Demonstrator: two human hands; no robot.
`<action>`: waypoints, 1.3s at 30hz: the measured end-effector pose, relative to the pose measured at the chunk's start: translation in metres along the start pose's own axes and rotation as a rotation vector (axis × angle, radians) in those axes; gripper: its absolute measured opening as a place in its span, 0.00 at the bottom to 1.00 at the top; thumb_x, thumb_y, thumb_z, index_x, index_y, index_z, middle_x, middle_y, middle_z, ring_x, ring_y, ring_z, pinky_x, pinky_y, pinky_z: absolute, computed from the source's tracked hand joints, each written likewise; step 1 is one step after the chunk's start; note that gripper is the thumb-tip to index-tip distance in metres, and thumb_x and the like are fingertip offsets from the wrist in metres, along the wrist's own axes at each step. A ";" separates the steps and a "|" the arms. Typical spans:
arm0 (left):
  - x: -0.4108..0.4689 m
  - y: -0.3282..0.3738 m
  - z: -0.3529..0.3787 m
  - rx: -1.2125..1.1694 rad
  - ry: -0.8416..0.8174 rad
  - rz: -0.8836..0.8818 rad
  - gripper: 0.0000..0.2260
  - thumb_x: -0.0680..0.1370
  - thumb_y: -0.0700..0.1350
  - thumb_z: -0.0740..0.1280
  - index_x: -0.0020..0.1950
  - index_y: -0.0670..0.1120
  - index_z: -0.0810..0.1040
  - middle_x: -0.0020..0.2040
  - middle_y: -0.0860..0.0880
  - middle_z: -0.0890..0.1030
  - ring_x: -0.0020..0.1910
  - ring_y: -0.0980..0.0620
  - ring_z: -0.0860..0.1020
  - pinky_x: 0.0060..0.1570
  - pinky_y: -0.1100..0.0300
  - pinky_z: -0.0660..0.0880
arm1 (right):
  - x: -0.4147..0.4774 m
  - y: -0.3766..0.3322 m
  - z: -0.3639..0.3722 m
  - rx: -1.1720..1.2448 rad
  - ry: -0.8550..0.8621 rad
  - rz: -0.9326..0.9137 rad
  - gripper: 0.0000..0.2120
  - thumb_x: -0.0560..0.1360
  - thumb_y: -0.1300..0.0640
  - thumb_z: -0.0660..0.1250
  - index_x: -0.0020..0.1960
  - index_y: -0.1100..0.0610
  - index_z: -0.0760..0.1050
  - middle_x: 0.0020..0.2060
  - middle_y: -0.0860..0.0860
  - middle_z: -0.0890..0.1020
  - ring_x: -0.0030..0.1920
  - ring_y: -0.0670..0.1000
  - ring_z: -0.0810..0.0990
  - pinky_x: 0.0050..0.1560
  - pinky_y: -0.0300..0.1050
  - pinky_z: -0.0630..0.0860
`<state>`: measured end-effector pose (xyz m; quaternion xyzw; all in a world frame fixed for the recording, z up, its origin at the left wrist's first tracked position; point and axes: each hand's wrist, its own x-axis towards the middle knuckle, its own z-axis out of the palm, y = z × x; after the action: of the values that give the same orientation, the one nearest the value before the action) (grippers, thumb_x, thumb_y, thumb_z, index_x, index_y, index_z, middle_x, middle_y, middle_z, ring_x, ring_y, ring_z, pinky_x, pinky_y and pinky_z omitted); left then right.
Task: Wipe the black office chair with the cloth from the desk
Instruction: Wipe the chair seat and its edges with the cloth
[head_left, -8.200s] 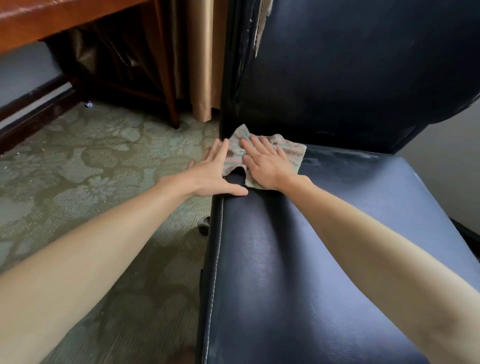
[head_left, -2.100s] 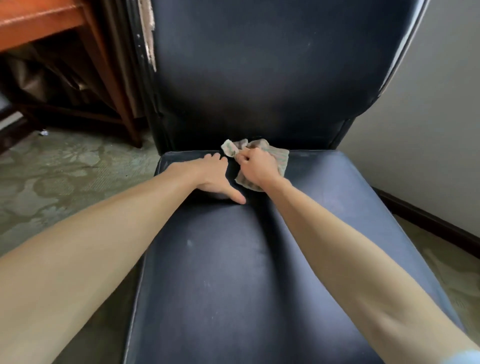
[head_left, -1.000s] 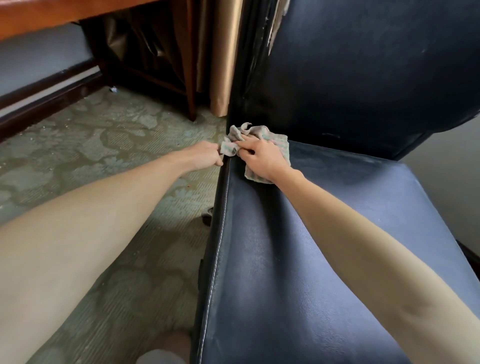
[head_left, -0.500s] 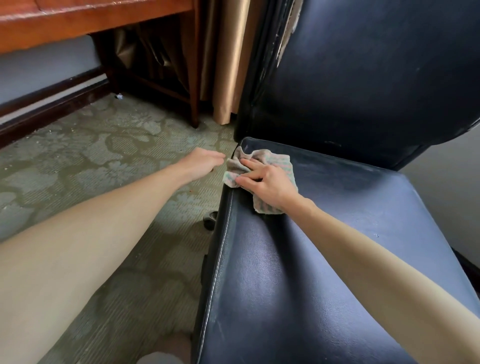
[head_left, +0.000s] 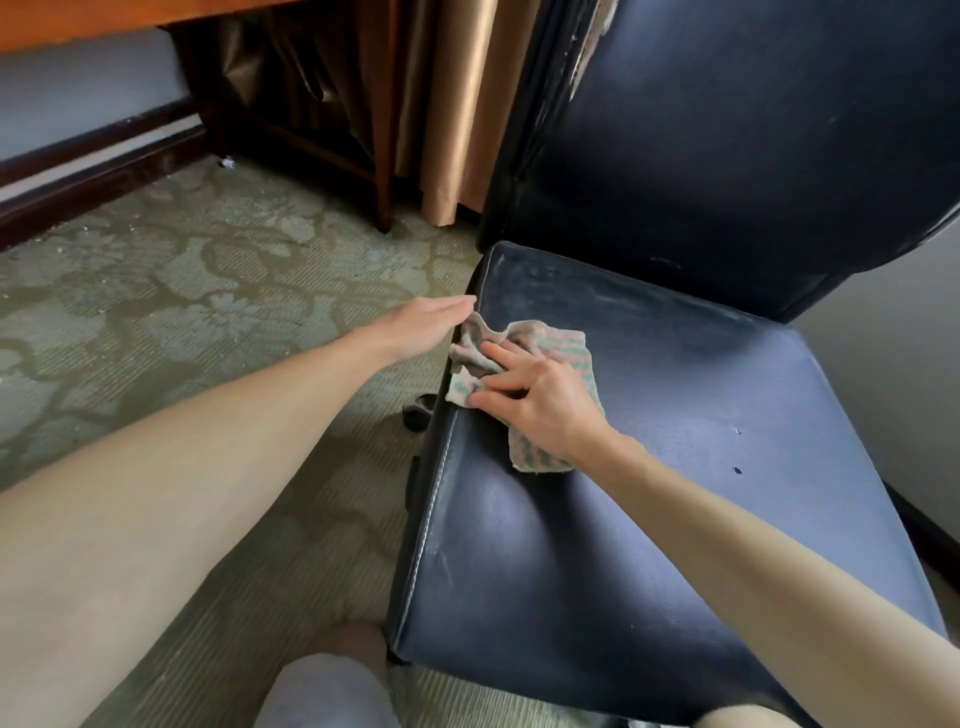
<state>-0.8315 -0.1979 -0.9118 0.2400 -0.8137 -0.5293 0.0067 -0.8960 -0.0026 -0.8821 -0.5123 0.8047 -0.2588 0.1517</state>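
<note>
The black office chair (head_left: 675, 493) fills the right half of the view, its seat facing me and its tall backrest (head_left: 727, 130) behind. A crumpled pink-and-green cloth (head_left: 563, 348) lies on the seat near its left edge. My right hand (head_left: 540, 400) presses down on the cloth with spread, slightly bent fingers. My left hand (head_left: 421, 325) is flat with straight fingers, held against the seat's left side edge just beside the cloth.
Patterned green carpet (head_left: 182, 312) covers the floor to the left. A wooden desk (head_left: 78, 21) with a dark leg (head_left: 382, 156) and a tan curtain (head_left: 457, 104) stand behind. A chair caster (head_left: 418, 410) shows under the seat. My knee (head_left: 322, 691) is at the bottom.
My right hand has slid the cloth toward me along the seat's left edge. My left hand has straightened out flat beside the seat edge. The view has dropped lower.
</note>
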 end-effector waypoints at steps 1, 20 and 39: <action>-0.001 -0.001 0.001 0.009 -0.017 0.010 0.22 0.80 0.64 0.54 0.73 0.63 0.66 0.75 0.60 0.64 0.75 0.54 0.60 0.75 0.47 0.54 | -0.005 -0.003 0.002 -0.002 0.007 0.003 0.08 0.76 0.51 0.70 0.52 0.49 0.84 0.71 0.48 0.71 0.75 0.46 0.61 0.75 0.57 0.55; 0.010 0.006 -0.007 0.160 0.001 0.030 0.23 0.80 0.64 0.55 0.74 0.59 0.67 0.75 0.54 0.67 0.75 0.50 0.62 0.71 0.50 0.58 | 0.005 -0.015 0.011 -0.045 0.121 -0.077 0.10 0.73 0.54 0.72 0.36 0.58 0.79 0.33 0.43 0.70 0.36 0.47 0.71 0.40 0.49 0.70; 0.017 0.005 -0.002 0.156 -0.079 0.071 0.28 0.75 0.58 0.70 0.74 0.61 0.66 0.77 0.57 0.61 0.71 0.53 0.67 0.68 0.56 0.58 | 0.009 -0.024 0.007 -0.234 -0.103 -0.168 0.13 0.72 0.57 0.71 0.34 0.53 0.69 0.29 0.42 0.69 0.34 0.49 0.68 0.36 0.48 0.69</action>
<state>-0.8477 -0.2048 -0.9112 0.1899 -0.8601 -0.4729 -0.0253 -0.8782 -0.0208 -0.8742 -0.6047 0.7747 -0.1486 0.1099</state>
